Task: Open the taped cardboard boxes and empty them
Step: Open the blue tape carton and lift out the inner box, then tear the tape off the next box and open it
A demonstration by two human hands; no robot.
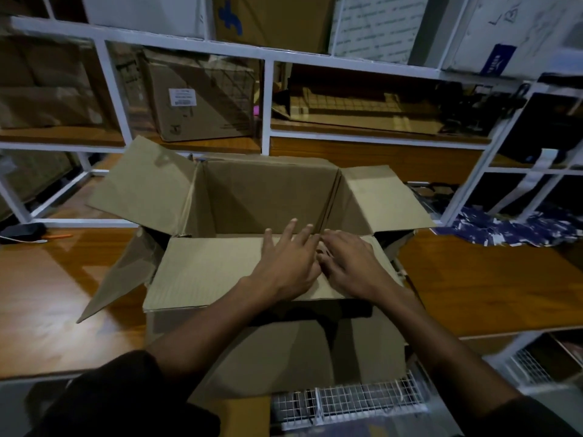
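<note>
Brown corrugated cardboard fills the middle of the head view: the cardboard box (271, 197) stands on a wooden surface (473, 279) with its side flaps spread wide, and what shows of its inside looks bare. The near flap (205, 272) lies almost level over the opening, and both hands rest on it. The left hand (284, 260) lies flat with fingers straight and spread. The right hand (350, 263) sits just beside it, fingers bent loosely down toward the flap; whether they pinch anything I cannot tell. Likely they press the flap to fold it outward and clear the opening.

Around it, a white shelf frame (268, 99) holds another carton (202, 99). Blue patterned fabric (511, 225) lies at the right. A wire grid (347, 402) sits in front of the box.
</note>
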